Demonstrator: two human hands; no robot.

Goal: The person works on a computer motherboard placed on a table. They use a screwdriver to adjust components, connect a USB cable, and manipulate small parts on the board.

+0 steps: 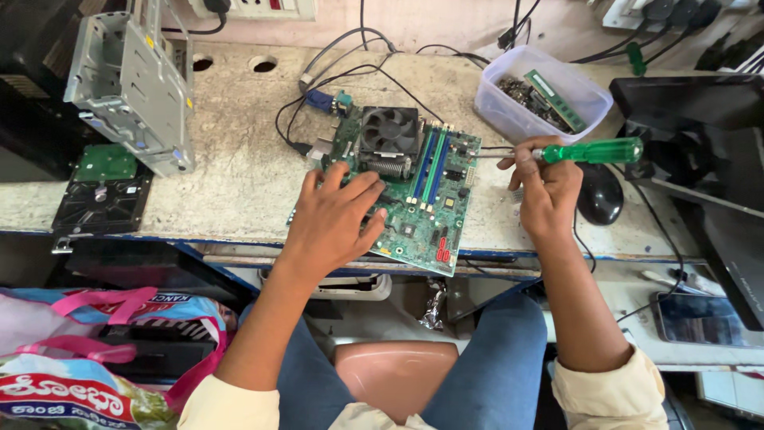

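Left hand (334,219) lies spread flat on the green motherboard (414,187) at the bench edge, pinning it, while the right hand (545,187) grips a green-handled screwdriver (593,150), tip just beyond its fingers at the board's rim, probably working a screw and needing steady alignment.

One green printed circuit board (414,191) carrying one black cooling fan (390,129); one green-handled screwdriver (589,150); one clear plastic tub (543,91) of parts; one black computer mouse (600,194); one grey metal drive cage (131,80); one black hard drive (102,195); two hands.
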